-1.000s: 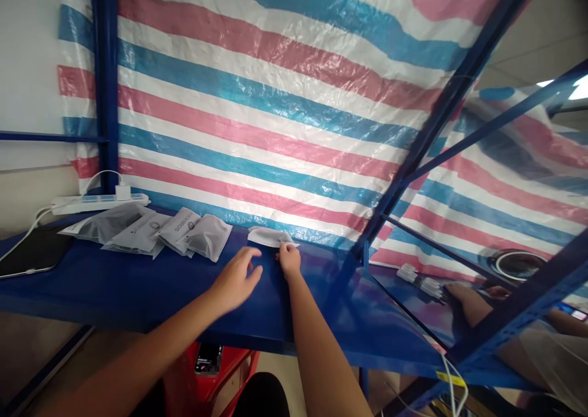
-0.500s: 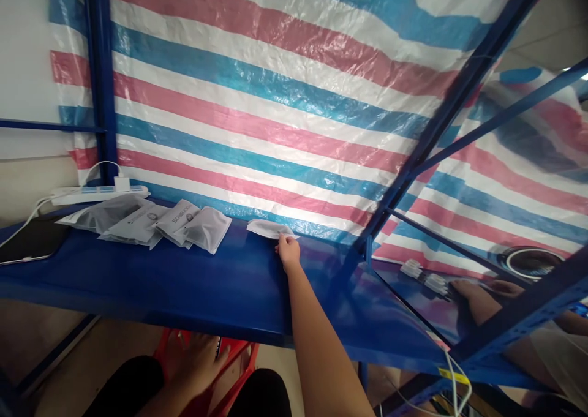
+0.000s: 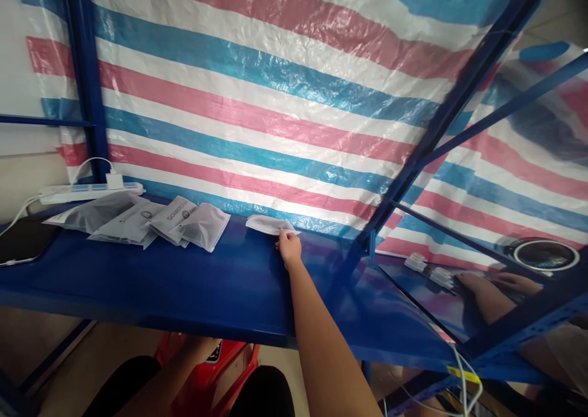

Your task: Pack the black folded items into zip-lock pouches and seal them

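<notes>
Right hand point(image 3: 289, 247) pinches the pale pouch point(image 3: 265, 223) just ahead; left hand point(image 3: 204, 345) mostly hidden by the desk point(image 3: 234, 282), can't tell its grip.

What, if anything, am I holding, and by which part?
A pale bag, apparently pinched at the near edge of its right end by your right hand. Your left hand is partly hidden under the table, so its hold cannot be told.
</notes>
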Available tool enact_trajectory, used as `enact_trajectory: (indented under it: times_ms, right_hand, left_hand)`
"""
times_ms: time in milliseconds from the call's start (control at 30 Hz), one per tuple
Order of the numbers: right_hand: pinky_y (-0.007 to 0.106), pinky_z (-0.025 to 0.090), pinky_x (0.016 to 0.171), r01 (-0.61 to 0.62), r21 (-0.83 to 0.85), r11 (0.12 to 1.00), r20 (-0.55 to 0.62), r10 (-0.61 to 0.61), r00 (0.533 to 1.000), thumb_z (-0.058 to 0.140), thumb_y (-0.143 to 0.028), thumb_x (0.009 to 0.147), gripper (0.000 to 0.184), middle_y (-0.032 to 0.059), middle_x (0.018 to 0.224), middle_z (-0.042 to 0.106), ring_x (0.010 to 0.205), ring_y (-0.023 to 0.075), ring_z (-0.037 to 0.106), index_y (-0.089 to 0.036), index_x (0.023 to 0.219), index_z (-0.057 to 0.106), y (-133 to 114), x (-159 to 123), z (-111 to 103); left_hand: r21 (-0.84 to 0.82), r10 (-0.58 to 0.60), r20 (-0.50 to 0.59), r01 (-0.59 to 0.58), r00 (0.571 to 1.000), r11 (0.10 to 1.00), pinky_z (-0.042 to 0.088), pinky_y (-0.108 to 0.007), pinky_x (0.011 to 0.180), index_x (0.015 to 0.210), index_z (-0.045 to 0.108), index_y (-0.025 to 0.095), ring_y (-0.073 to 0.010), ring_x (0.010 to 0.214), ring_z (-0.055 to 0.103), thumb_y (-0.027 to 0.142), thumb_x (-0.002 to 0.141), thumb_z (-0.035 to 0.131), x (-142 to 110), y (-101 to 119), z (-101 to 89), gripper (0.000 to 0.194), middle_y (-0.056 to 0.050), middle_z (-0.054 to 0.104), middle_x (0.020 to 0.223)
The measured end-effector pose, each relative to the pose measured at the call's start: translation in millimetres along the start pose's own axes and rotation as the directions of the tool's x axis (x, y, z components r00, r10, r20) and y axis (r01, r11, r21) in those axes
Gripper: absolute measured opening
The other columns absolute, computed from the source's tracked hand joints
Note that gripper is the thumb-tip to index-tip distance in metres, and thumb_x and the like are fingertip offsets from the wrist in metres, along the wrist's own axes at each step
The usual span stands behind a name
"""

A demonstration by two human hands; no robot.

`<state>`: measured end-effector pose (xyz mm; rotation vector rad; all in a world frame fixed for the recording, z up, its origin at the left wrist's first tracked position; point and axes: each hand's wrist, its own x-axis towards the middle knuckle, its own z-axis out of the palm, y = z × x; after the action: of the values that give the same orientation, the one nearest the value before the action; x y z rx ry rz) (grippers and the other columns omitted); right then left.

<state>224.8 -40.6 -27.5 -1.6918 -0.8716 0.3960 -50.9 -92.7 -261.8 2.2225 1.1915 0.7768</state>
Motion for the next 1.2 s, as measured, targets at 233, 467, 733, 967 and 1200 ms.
enact_trajectory:
  times_ms: [233,467,733,967,1200]
  right_hand:
    - [0.026,0.049,0.056,0.002,-0.013,1.0,0.003,-0.002,1.0,0.057,-0.042,0.093,0.031,0.0031,0.063,0.069,0.055,0.0176,0.066,-0.021,0.071,0.059,1,0,0]
    - [0.026,0.049,0.056,0.002,-0.006,1.0,0.006,-0.002,1.0,0.058,-0.041,0.093,0.03,0.0047,0.064,0.07,0.055,0.0183,0.067,-0.02,0.071,0.061,-2,-2,-1]
    - [0.026,0.049,0.056,0.003,-0.02,1.0,0.008,-0.003,1.0,0.056,-0.043,0.094,0.032,0.0039,0.065,0.07,0.056,0.0177,0.067,-0.021,0.072,0.059,0,-2,-2]
    - [0.025,0.049,0.056,0.003,-0.032,0.999,0.011,-0.003,1.0,0.057,-0.043,0.093,0.031,0.0038,0.064,0.07,0.056,0.0173,0.067,-0.021,0.071,0.059,-1,-1,-2]
    - [0.025,0.049,0.056,0.005,-0.025,1.0,0.007,-0.005,1.0,0.056,-0.043,0.093,0.031,0.0033,0.064,0.07,0.055,0.0172,0.066,-0.021,0.071,0.059,-1,-1,-1]
  left_hand:
    - [0.065,0.023,0.068,-0.027,0.997,0.998,0.052,-0.042,0.091,0.093,0.07,0.024,-0.0281,0.093,0.07,0.041,0.093,0.055,-14,0,-4.3,0.023,-0.007,0.074,0.094]
    - [0.144,0.113,0.071,-0.123,0.991,0.982,0.042,-0.054,0.115,0.138,0.063,0.036,-0.0355,0.137,0.051,0.04,0.086,0.066,-60,-37,14.8,0.053,-0.007,0.061,0.141]
    - [0.163,0.166,0.012,-0.165,0.986,0.973,0.044,-0.059,0.114,0.142,0.06,0.04,-0.0408,0.148,0.038,0.03,0.083,0.069,-90,-54,28.1,0.061,-0.003,0.034,0.165]
    - [0.144,0.186,-0.027,-0.18,0.982,0.973,0.047,-0.056,0.113,0.143,0.059,0.041,-0.0384,0.149,0.037,0.023,0.082,0.068,-90,-48,31.8,0.064,-0.001,0.029,0.168]
    - [0.112,0.208,-0.028,-0.204,0.978,0.973,0.046,-0.054,0.114,0.139,0.062,0.038,-0.038,0.149,0.037,0.025,0.084,0.069,-92,-45,24.8,0.058,-0.002,0.028,0.168]
